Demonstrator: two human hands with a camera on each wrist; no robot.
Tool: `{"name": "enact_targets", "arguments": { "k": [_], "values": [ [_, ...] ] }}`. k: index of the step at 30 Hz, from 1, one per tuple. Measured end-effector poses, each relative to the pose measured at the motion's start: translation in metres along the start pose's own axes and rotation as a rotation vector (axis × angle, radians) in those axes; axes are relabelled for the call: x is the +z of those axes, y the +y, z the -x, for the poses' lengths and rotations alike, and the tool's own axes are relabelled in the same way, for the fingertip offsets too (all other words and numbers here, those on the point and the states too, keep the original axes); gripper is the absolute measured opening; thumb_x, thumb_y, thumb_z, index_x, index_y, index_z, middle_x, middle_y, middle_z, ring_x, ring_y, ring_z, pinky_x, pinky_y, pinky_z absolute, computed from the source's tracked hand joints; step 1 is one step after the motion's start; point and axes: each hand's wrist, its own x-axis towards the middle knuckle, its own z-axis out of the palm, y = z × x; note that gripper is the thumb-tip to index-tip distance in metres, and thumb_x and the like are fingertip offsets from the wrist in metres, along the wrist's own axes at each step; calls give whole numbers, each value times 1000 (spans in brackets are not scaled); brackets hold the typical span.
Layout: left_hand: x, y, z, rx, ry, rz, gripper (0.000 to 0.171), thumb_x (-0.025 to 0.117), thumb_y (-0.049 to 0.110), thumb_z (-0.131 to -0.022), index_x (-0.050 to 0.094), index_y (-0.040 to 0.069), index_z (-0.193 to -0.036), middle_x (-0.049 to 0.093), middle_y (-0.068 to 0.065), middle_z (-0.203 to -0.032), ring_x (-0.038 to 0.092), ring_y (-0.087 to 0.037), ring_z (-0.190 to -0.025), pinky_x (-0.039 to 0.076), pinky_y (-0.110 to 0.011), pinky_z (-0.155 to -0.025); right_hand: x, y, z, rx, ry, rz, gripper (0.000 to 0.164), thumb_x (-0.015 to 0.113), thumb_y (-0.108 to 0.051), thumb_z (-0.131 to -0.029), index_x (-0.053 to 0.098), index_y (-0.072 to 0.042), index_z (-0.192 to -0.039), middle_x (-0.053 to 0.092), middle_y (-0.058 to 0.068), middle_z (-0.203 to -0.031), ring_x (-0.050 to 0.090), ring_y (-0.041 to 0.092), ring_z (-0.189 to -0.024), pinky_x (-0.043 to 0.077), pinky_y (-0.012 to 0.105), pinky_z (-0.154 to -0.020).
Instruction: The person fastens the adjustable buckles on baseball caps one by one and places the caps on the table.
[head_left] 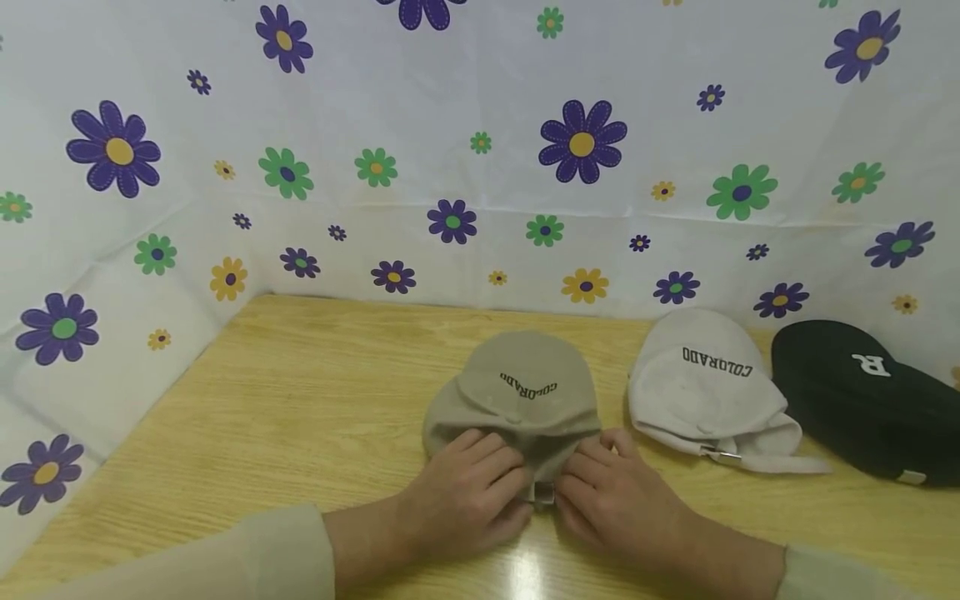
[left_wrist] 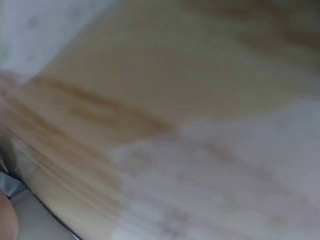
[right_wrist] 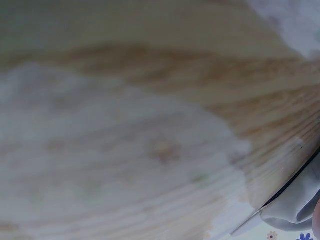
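Note:
A khaki baseball cap [head_left: 525,367] with dark "COLORADO" lettering lies on the table, its lettering upside down in the head view. My left hand [head_left: 468,492] grips the cap's near edge, left of a small metal buckle [head_left: 543,493] on the back strap. On the buckle's other side, my right hand [head_left: 618,496] grips the same edge with bent fingers. Both thumbs are largely hidden. Neither wrist view shows the cap; each is filled mostly by blurred tabletop with pale reflections.
To the right lies a pale "COLORADO" cap [head_left: 705,392], its strap sticking out sideways. Beside it sits a black cap [head_left: 847,392] with a white R, near the right edge. A flowered cloth [head_left: 480,100] hangs behind and left of the wooden table [head_left: 300,400].

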Motion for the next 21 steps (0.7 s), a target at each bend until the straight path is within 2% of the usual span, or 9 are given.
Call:
{"name": "enact_targets", "arguments": {
  "k": [7,21],
  "values": [
    [2,2,0,22,-9,-3,23,65,37,-87,72,16,-93,66,5,-94,60,-13,-85,47,-27,-76,0,-1,1,-50,-20,-62,35,38,-26,-105,69,-16,-93,64,-5,-92,57,14,-88,39,33,-87],
    [4,2,0,52,2,-28,21,63,35,-87,72,17,-90,67,5,-89,62,-13,-85,47,-28,-77,0,1,-1,-85,-23,-137,29,43,-24,-105,69,-15,-96,65,-5,-94,58,13,-92,43,30,-85]
  ]
}}
